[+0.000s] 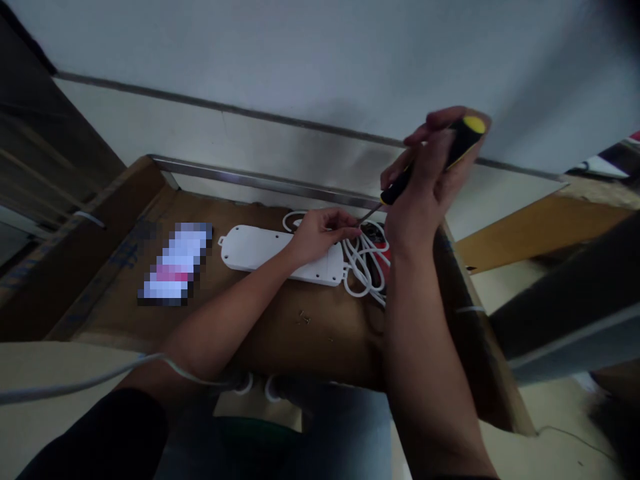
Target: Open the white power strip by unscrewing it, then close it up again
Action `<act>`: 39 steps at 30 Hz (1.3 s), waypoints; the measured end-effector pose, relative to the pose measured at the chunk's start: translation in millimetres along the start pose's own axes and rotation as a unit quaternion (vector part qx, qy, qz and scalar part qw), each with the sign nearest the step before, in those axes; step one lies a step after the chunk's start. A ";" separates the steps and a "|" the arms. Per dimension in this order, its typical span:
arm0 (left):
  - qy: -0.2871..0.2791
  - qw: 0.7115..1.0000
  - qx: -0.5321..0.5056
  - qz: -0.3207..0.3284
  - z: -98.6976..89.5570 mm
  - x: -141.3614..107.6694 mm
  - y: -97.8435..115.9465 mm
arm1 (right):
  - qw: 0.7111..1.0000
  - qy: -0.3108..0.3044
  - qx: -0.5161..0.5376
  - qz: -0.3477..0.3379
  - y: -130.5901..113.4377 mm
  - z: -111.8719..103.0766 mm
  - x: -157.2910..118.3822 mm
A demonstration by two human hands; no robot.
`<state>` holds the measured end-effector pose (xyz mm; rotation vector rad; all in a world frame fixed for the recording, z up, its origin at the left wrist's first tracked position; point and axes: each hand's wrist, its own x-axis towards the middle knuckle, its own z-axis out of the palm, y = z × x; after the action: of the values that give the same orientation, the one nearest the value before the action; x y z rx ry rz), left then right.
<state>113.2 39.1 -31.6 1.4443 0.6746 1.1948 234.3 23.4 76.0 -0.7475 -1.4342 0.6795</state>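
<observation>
A white power strip, with small dark screw holes in its face, lies on brown cardboard. My right hand is wrapped round the black and yellow handle of a screwdriver, whose shaft slants down to the left. Over the strip's right part, my left hand has its fingers pinched together at the screwdriver's tip; whatever they hold there is too small to make out. A coiled white cord runs from the strip's right end. Several small screws lie on the cardboard in front of the strip.
A phone with a blurred, lit screen lies left of the strip. Something red and black sits under the cord. Raised cardboard sides border the work surface, and a pale panel stands behind it. A pale cable crosses the lower left.
</observation>
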 end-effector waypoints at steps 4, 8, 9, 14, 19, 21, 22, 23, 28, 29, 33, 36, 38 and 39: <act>0.002 1.000 -0.009 0.010 -1.9 0.4 -0.9 | 0.999 0.027 -0.008 -0.022 -0.2 10.0 -2.3; 0.008 1.000 0.005 0.009 -0.8 -2.0 -0.9 | 0.985 0.136 0.052 -0.091 13.8 10.1 7.7; 0.008 1.000 0.016 0.013 0.1 -2.8 -0.6 | 0.978 0.164 0.061 -0.111 16.9 8.8 10.3; 0.036 0.998 0.027 0.034 4.2 -4.6 2.5 | 0.946 0.244 -0.020 -0.211 13.2 3.7 11.6; 0.044 0.998 0.045 0.013 3.3 -4.8 5.3 | 0.977 0.122 0.025 -0.174 -0.5 -1.7 4.1; 0.044 0.997 0.059 0.011 2.5 -4.8 6.0 | 0.985 0.081 0.045 -0.143 -0.2 -4.1 3.7; 0.043 0.997 0.063 0.012 2.2 -4.7 6.2 | 0.987 0.082 0.039 -0.136 0.9 -4.5 4.1; 0.041 0.997 0.066 0.013 1.8 -4.6 6.2 | 0.985 0.097 0.026 -0.138 2.5 -4.6 4.9; 0.024 0.997 0.072 0.029 0.1 -4.6 4.3 | 0.968 0.175 0.032 -0.175 15.0 -7.6 14.3; 0.025 0.996 0.074 0.031 -0.5 -4.7 3.8 | 0.971 0.146 0.053 -0.179 17.9 -10.1 16.7; 0.039 0.995 0.088 0.031 -3.0 -5.2 1.1 | 0.986 0.045 0.051 -0.153 23.3 -19.2 20.6; 0.046 0.993 0.103 0.030 -2.2 -5.8 -1.5 | 0.980 0.118 -0.039 -0.153 18.5 -20.1 17.5; 0.050 0.992 0.115 0.032 0.4 -6.4 -2.5 | 0.960 0.195 -0.069 -0.191 13.1 -20.6 15.0; 0.051 0.990 0.123 0.035 1.8 -6.9 -2.1 | 0.955 0.207 -0.082 -0.196 10.3 -21.5 13.8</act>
<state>113.0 32.8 -35.5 1.6302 0.8727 1.2817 256.5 39.7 76.3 -0.6588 -1.2071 0.0871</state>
